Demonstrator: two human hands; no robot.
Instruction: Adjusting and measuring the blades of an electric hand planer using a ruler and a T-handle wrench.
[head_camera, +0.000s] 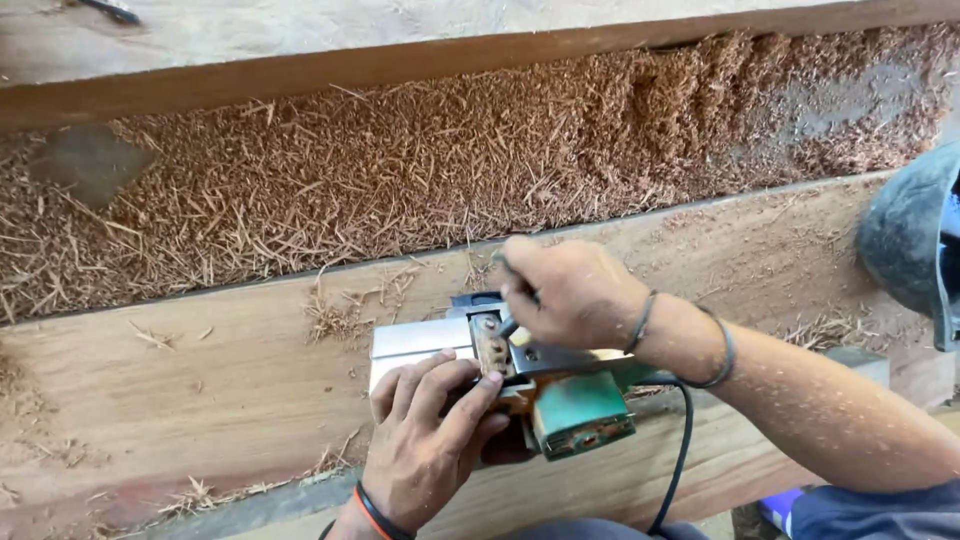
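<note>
Left hand (425, 440) grips the upturned green electric planer (520, 375); right hand (565, 295) pinches a small tool at its blade drum; shavings (400, 170) already heaped beyond the plank (200, 370).

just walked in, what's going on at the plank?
A person has an electric hand planer turned upside down on a wooden plank, its metal sole facing up. The left hand steadies the planer body, fingers lying over the sole beside the blade slot. The right hand holds a small tool pressed to the blade area; what kind of tool cannot be told. The planer's black cord hangs off the near edge. Reddish wood shavings lie thick behind the plank.
</note>
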